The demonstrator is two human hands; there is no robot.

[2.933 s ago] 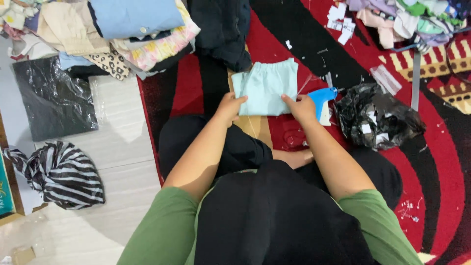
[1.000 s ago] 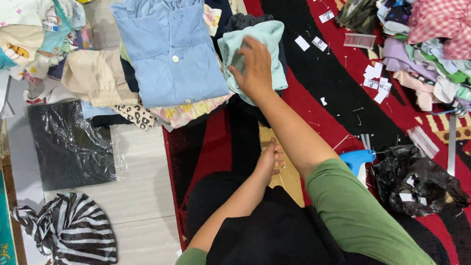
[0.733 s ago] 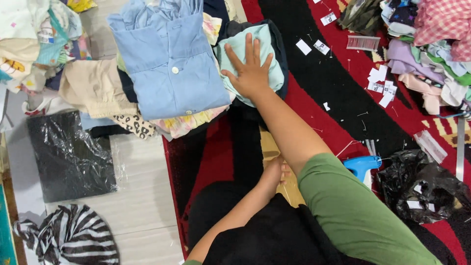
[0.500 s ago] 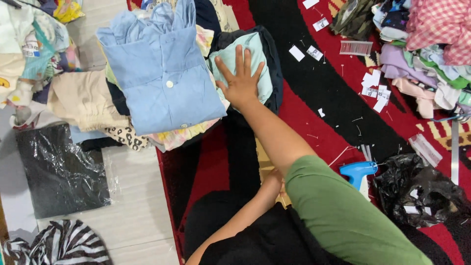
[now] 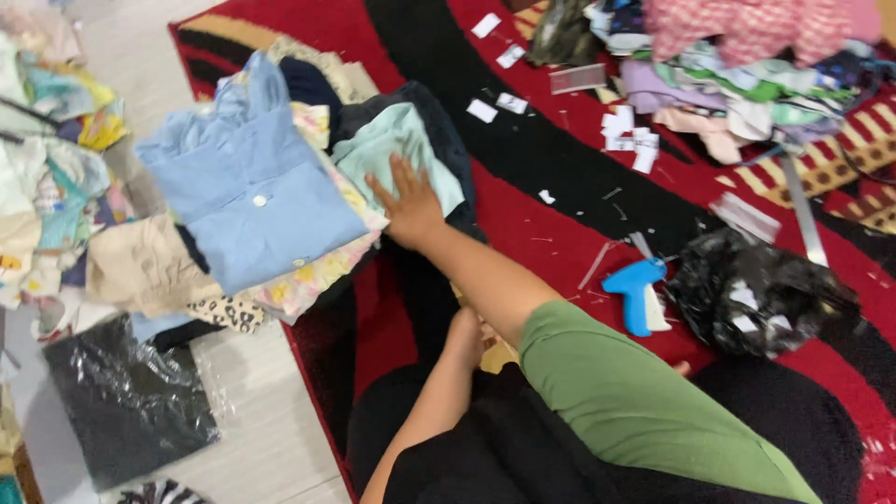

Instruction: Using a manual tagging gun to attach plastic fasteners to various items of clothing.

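Red-black rug [image 5: 560, 233] – pale tiled floor [image 5: 261, 439].

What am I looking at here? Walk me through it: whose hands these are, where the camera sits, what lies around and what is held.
There is no machine: a person works with bare hands, and the one camera sits on their head, looking down. They sit on a red and black rug. The right hand reaches forward and lies flat on a folded mint-green garment, which tops a dark pile beside a folded light blue shirt. The left hand rests near the lap, touching something yellowish that is mostly hidden. Neither hand grips anything clearly. Around them lie a blue tagging gun, a crumpled black plastic bag, small white tags and heaps of mixed clothes.
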